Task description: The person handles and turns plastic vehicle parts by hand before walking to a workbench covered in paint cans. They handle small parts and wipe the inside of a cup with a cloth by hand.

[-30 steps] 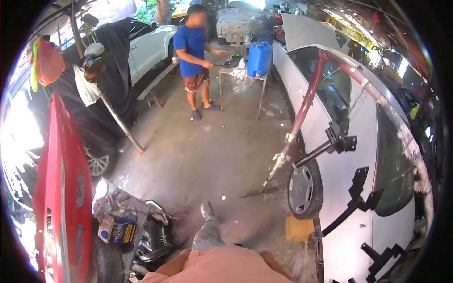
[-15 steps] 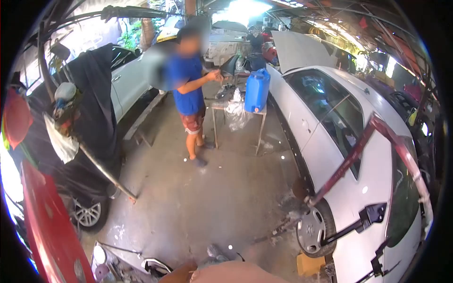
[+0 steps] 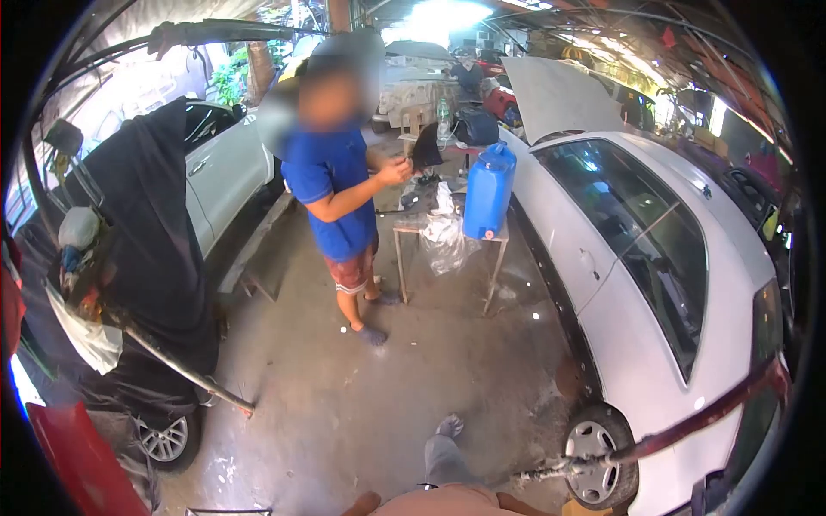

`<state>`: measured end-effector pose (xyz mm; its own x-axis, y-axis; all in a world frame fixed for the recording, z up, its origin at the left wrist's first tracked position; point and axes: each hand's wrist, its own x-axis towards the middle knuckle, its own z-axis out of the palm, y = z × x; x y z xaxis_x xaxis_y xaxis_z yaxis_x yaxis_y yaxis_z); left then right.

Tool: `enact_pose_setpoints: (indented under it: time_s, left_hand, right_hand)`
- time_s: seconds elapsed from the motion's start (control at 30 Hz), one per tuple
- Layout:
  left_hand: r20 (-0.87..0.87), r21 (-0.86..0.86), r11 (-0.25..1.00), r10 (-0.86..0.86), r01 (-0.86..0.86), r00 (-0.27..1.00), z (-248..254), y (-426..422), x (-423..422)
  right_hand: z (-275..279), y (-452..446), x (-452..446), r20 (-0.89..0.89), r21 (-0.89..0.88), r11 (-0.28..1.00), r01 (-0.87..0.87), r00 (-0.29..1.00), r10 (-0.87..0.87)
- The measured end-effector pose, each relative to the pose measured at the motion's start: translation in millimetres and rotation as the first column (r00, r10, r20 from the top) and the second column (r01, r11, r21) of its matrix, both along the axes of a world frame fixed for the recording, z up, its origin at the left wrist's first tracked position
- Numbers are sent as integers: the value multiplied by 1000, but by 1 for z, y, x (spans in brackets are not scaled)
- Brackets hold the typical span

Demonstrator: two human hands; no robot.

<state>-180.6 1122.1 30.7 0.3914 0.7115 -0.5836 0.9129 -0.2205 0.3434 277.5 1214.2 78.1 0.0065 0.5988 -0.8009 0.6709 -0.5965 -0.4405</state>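
Neither of my hands shows; only parts of my arms appear at the bottom edge, beside my pink shirt (image 3: 456, 501). My foot (image 3: 449, 426) is on the concrete floor. Ahead, another person in a blue shirt (image 3: 331, 172) stands at a small table (image 3: 413, 224), both hands held together near the chest; what they hold is too small to tell. On the table are a blue water container (image 3: 490, 193), a clear plastic bag (image 3: 447, 245) and small dark items.
A white car (image 3: 645, 275) stands along the right, a red metal bar (image 3: 705, 421) in front of its rear. On the left are a car under dark cloth (image 3: 129, 258), a leaning pole (image 3: 181, 365) and a red panel (image 3: 82, 460). A bench (image 3: 258, 245) stands behind the person.
My view has moved forward, nearer the table and the person. The red panel and the bar have shifted toward the frame's lower edges. The person's hands have come together.
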Motion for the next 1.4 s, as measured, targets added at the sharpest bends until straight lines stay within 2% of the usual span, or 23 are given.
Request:
enact_pose_setpoints:
  time_s: [0.07, 0.13, 0.2, 0.3, 0.4, 0.47, 0.5, 0.53, 0.6, 0.63, 0.7, 0.73, 0.8, 0.9, 0.97, 1.07, 1.13, 1.17, 1.27, 1.3, 1.37, 1.4]
  left_hand:
    - [-49, -251, 952, 167, -174, 985, -5, 28, -2]
    - [-125, -335, 906, 229, -258, 965, -2, 70, -16]
    - [-174, -361, 892, 221, -271, 960, 12, 115, -27]
    - [-199, -334, 912, 179, -238, 964, 30, 182, -35]
    - [-201, -177, 974, 106, -142, 974, 32, 260, -27]
    - [-223, -29, 988, 143, -153, 964, 18, 317, -18]
    - [-65, -17, 917, 396, -398, 916, 19, 336, -7]
    - [102, -36, 786, 617, -617, 780, 19, 364, 8]
    - [162, -72, 779, 625, -623, 763, 17, 409, 42]
    - [189, -94, 774, 631, -626, 752, 18, 426, 57]
    - [187, -108, 861, 509, -497, 840, 21, 448, 80]
    - [185, -110, 897, 443, -429, 877, 28, 462, 85]
    - [154, -130, 885, 464, -447, 872, 46, 492, 89]
    - [187, -137, 863, 504, -486, 843, 55, 550, 89]
    - [215, -126, 842, 539, -524, 814, 60, 583, 89]
    - [245, -54, 907, 418, -418, 875, 17, 632, 86]
    - [251, -4, 967, 248, -255, 936, 3, 677, 79]
    - [254, 22, 985, 159, -170, 954, 3, 697, 77]
    - [215, 6, 987, 157, -161, 964, 5, 753, 71]
    - [242, -61, 932, 362, -358, 900, 30, 760, 70]
    - [168, -75, 933, 361, -353, 917, 81, 779, 73]
    - [125, -80, 933, 358, -351, 925, 91, 785, 71]
  right_hand:
    - [-13, 41, 4, 22, -31, 998, -51, 998, 52]
    - [-34, 84, 14, 40, -52, 992, -114, 992, 116]
    - [-46, 125, 25, 60, -57, 978, -200, 977, 204]
    - [-85, 178, 49, 94, 21, 920, -392, 917, 388]
    - [-136, 244, 78, 184, 189, 814, -550, 834, 521]
    - [-61, 303, 69, 90, 116, 937, -329, 943, 320]
    - [-52, 318, 67, 218, 267, 830, -490, 869, 444]
    - [-53, 344, 71, 370, 391, 663, -639, 768, 522]
    - [10, 381, 48, 97, 331, 917, -221, 975, 200]
    - [42, 396, 28, -24, 250, 968, 8, 1000, -2]
    - [33, 417, 19, -179, 261, 962, 82, 983, -35]
    - [38, 429, 10, -277, 212, 960, 184, 953, -121]
    - [80, 455, -16, -449, 86, 926, 369, 844, -294]
    - [162, 522, -40, -578, 312, 884, 349, 808, -114]
    - [238, 577, -59, -707, 316, 830, 460, 697, -117]
    - [328, 663, -76, -696, 518, 733, 440, 716, 62]
    - [370, 710, -88, -678, 618, 648, 446, 719, 152]
    - [389, 731, -95, -671, 650, 610, 453, 719, 181]
    - [420, 787, -117, -677, 697, 521, 493, 692, 250]
    - [424, 800, -124, -685, 699, 502, 510, 678, 266]
    - [427, 823, -137, -636, 751, 452, 482, 713, 296]
    - [428, 834, -144, -614, 773, 425, 471, 726, 311]
